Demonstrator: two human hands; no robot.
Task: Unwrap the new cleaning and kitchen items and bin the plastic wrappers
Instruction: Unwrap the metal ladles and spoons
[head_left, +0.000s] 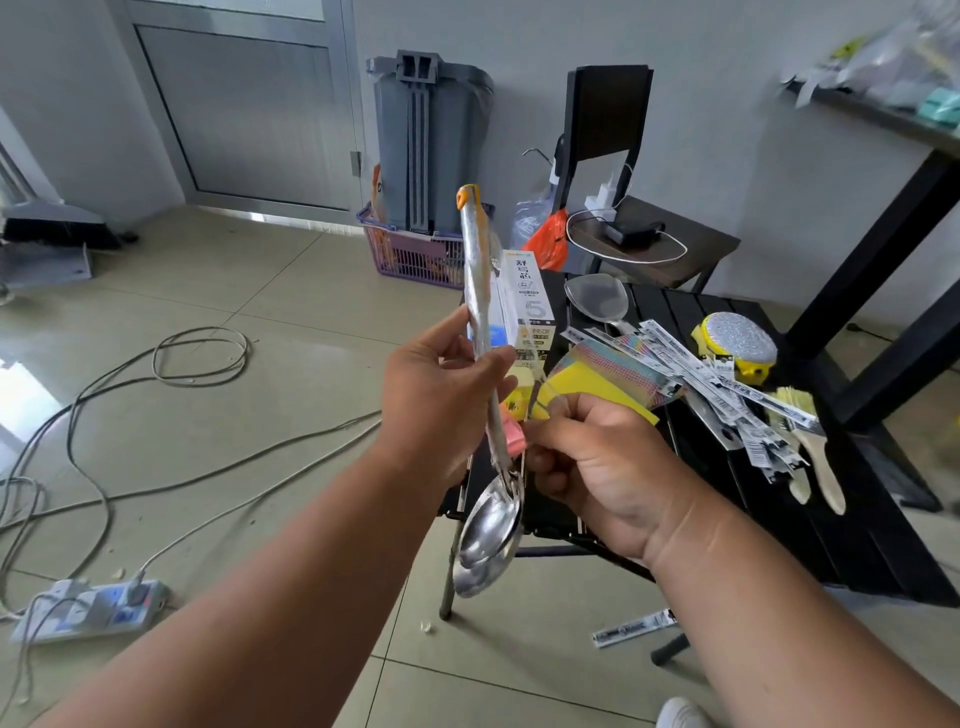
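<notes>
Stripping the clear wrapper off a steel ladle: the left hand grips the handle, bowl toward six o'clock, the right hand pinches plastic at the neck; next, likely, a pull toward twelve o'clock, then the bin.

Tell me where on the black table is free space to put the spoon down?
The black table is bare along its near edge, below the paintbrushes. The middle and far side are crowded with the yellow sponge, refill packets and scrubber.
</notes>
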